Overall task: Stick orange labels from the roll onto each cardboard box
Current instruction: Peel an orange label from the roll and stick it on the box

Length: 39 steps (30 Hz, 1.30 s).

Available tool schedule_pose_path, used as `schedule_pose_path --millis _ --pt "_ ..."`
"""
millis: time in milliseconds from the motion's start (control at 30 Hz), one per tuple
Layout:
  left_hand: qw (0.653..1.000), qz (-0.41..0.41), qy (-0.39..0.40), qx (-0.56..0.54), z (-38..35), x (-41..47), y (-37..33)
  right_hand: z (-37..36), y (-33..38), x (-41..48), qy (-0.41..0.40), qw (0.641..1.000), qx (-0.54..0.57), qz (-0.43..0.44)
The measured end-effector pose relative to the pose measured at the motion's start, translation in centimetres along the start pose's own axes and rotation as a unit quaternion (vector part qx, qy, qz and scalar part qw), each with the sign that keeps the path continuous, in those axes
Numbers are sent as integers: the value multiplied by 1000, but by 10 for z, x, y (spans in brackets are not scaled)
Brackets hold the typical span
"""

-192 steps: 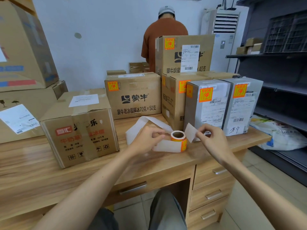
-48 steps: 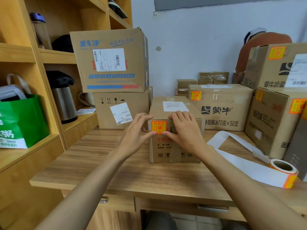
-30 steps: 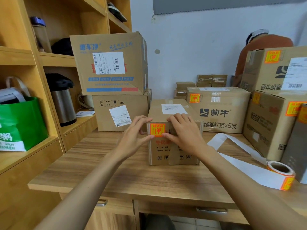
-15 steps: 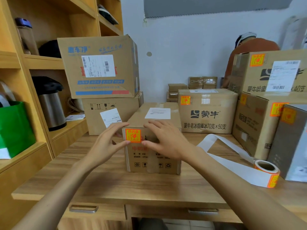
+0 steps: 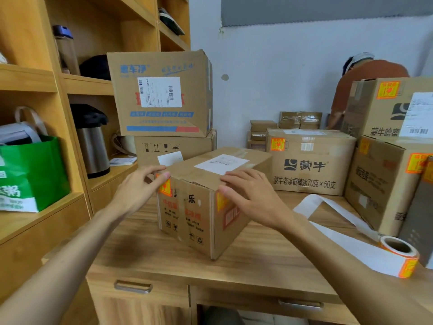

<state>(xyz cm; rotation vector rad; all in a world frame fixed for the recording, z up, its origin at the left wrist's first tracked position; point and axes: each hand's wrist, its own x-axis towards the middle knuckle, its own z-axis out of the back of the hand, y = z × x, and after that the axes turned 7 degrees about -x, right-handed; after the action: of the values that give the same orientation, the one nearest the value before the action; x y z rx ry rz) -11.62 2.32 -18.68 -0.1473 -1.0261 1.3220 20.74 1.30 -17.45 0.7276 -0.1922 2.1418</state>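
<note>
A small cardboard box (image 5: 201,221) stands on the wooden desk (image 5: 164,259), turned so one corner faces me. It carries an orange label (image 5: 165,187) at the upper left of its front face and another orange label (image 5: 221,201) on its right side face. My left hand (image 5: 138,188) touches the box's upper left corner, fingertips on the first label. My right hand (image 5: 253,195) lies across the top right edge, thumb near the second label. The label roll (image 5: 398,256) sits at the right with its white backing strip (image 5: 339,231) trailing across the desk.
Labelled boxes (image 5: 309,160) (image 5: 379,179) (image 5: 384,106) stand behind and to the right. Two stacked boxes (image 5: 161,95) (image 5: 173,146) without visible orange labels stand at the back left. On the left shelving sit a green bag (image 5: 30,172) and a thermos (image 5: 92,146). A person (image 5: 365,76) stands behind the boxes.
The small box has turned, so its corner now points at me and a second labelled face shows. My right hand has shifted from the front face to the top right edge.
</note>
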Motion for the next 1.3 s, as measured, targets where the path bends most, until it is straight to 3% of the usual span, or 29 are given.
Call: schedule_pose_path --millis 133,233,333,400,467,533,667,800,1167,1300 --pt "998 36 3 -43 3 7 8 6 14 -1 13 999 4 39" --pt "995 75 -37 -57 1 11 9 10 -2 2 -13 997 72 9" --pt "992 50 -86 -80 -9 -9 -12 16 -48 8 -109 977 138 -124" --pt "991 40 -68 -109 -19 -29 -25 20 -83 12 -144 946 162 -242" --pt "993 34 -40 -106 -27 -48 -37 22 -115 16 -139 908 204 -338" --pt "996 34 -27 -82 -33 -57 -44 20 -135 20 -109 880 266 -378" --pt "999 38 2 -28 -35 -62 -47 15 -144 24 -58 848 366 -378" --pt "999 42 22 -16 -36 -63 -55 7 -141 24 -43 841 391 -372" --pt "995 9 70 -64 -71 -22 -61 36 -163 -24 -137 845 333 -395" --pt "989 -7 90 -120 -98 -4 -77 50 -179 -44 -159 855 236 -433"
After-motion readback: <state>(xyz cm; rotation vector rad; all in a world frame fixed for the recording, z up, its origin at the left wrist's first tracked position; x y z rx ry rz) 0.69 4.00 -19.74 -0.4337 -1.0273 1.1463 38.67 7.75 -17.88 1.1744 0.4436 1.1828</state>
